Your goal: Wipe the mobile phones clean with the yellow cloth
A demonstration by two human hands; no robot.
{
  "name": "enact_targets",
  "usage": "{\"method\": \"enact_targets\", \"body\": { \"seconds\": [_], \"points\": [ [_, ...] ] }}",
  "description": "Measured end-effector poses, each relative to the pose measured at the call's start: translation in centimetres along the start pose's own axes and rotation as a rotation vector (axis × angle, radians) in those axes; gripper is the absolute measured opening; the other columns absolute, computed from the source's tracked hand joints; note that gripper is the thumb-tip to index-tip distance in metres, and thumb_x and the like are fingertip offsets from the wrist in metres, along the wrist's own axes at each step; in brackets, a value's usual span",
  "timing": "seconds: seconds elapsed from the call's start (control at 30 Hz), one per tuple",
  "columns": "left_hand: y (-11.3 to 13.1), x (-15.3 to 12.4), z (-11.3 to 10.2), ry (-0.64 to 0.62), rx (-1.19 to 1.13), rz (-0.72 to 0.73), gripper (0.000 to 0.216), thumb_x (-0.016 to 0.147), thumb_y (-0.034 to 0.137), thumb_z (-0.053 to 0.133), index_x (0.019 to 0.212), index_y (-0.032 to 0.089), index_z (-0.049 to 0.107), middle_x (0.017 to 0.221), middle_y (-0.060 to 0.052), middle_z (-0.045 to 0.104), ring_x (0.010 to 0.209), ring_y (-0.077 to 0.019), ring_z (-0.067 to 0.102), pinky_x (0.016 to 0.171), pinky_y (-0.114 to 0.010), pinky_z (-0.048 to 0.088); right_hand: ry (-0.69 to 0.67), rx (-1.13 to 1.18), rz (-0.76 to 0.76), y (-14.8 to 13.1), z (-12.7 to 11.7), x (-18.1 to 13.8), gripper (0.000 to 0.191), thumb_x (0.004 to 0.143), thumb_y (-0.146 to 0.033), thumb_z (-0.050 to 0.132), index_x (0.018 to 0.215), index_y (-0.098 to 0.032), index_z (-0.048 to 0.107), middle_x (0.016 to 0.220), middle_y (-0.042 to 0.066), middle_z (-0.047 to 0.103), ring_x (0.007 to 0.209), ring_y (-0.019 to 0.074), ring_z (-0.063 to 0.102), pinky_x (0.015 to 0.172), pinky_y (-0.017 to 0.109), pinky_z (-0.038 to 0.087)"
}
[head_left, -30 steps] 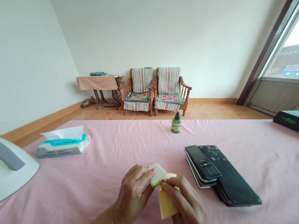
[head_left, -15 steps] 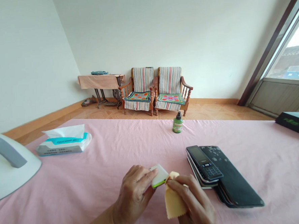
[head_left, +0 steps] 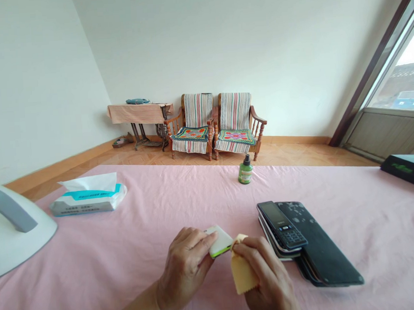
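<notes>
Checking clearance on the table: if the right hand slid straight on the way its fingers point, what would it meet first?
Probably the white-and-green device held by the left hand; the right hand, holding a yellow cloth, points up-left at it.

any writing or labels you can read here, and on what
No text reads clearly.
Tissue pack: print on its teal band and a line below it, too blurred to read.
Small green bottle: label too small.
Dark box with green logo: logo blurred.
Black keypad phone: brand and keys too small.
</notes>
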State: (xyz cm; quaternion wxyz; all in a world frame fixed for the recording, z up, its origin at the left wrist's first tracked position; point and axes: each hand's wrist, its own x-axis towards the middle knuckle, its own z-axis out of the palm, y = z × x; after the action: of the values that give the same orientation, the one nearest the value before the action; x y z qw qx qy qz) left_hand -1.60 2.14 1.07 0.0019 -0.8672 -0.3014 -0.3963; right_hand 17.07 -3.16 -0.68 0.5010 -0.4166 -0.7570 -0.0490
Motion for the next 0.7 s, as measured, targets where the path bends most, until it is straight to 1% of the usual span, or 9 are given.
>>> {"method": "enact_targets", "body": {
  "seconds": [0.13,0.23,0.3,0.33,0.4,0.53,0.63,0.7],
  "points": [
    [-0.06,-0.09,0.10,-0.012,0.003,0.000,0.025,0.092,0.020,0.051,0.114,0.018,0.060,0.081,-0.006,0.062,0.073,-0.0179,0.055,0.066,-0.028,0.045,-0.033,0.052,-0.029,-0.20,0.46,-0.15,0.046,0.072,0.003,0.040,0.112,-0.016,0.055,0.097,0.011,0.060,0.087,0.0202,0.061,0.073,0.029,0.054],
    [0.03,-0.11,0.05,0.020,0.018,0.019,0.025,0.092,0.019,0.049,0.114,0.017,0.061,0.079,-0.006,0.062,0.072,-0.0177,0.055,0.065,-0.028,0.045,-0.066,0.075,0.056,-0.05,0.73,-0.12,0.048,0.067,0.003,0.040,0.107,-0.017,0.058,0.093,0.009,0.060,0.083,0.0189,0.062,0.071,0.027,0.054],
    [0.10,-0.18,0.00,0.026,0.023,0.035,0.025,0.091,0.017,0.049,0.113,0.016,0.061,0.078,-0.006,0.062,0.071,-0.0177,0.055,0.064,-0.028,0.045,-0.055,0.065,0.120,0.17,0.57,-0.03,0.051,0.065,0.004,0.039,0.106,-0.018,0.059,0.094,0.008,0.060,0.086,0.0189,0.062,0.074,0.027,0.054],
    [0.11,-0.22,-0.03,0.023,0.021,0.042,0.025,0.091,0.017,0.049,0.113,0.016,0.062,0.077,-0.006,0.062,0.071,-0.0177,0.054,0.064,-0.028,0.046,-0.045,0.062,0.129,0.25,0.42,0.02,0.051,0.065,0.004,0.039,0.106,-0.019,0.059,0.095,0.008,0.060,0.087,0.0191,0.062,0.076,0.028,0.053],
    [0.10,-0.28,-0.07,0.022,0.007,0.042,0.025,0.090,0.016,0.052,0.113,0.015,0.061,0.078,-0.006,0.062,0.071,-0.0178,0.054,0.064,-0.029,0.046,-0.015,0.069,0.120,0.24,0.07,0.06,0.048,0.068,0.003,0.040,0.106,-0.019,0.059,0.097,0.008,0.059,0.090,0.0197,0.062,0.077,0.028,0.053],
    [0.06,-0.23,-0.17,0.039,-0.017,0.019,0.026,0.090,0.017,0.053,0.115,0.017,0.060,0.079,-0.006,0.063,0.071,-0.0175,0.054,0.064,-0.028,0.046,0.061,0.103,0.091,-0.19,-0.23,-0.11,0.039,0.078,-0.002,0.044,0.108,-0.020,0.060,0.096,0.009,0.059,0.088,0.0204,0.063,0.073,0.029,0.054],
    [0.23,-0.09,-0.21,0.038,-0.026,0.026,0.027,0.091,0.018,0.052,0.116,0.018,0.059,0.079,-0.006,0.063,0.071,-0.0172,0.055,0.063,-0.028,0.046,0.071,0.096,0.052,-0.44,0.06,-0.31,0.037,0.083,-0.006,0.043,0.113,-0.020,0.059,0.096,0.011,0.059,0.086,0.0207,0.063,0.071,0.030,0.055],
    [0.41,-0.04,-0.18,0.025,-0.023,0.032,0.027,0.091,0.018,0.053,0.117,0.018,0.059,0.079,-0.006,0.063,0.071,-0.0173,0.055,0.064,-0.028,0.046,0.068,0.098,0.021,-0.68,0.43,-0.39,0.038,0.084,-0.006,0.042,0.116,-0.019,0.057,0.097,0.011,0.059,0.086,0.0209,0.062,0.072,0.031,0.055]
  ]
}}
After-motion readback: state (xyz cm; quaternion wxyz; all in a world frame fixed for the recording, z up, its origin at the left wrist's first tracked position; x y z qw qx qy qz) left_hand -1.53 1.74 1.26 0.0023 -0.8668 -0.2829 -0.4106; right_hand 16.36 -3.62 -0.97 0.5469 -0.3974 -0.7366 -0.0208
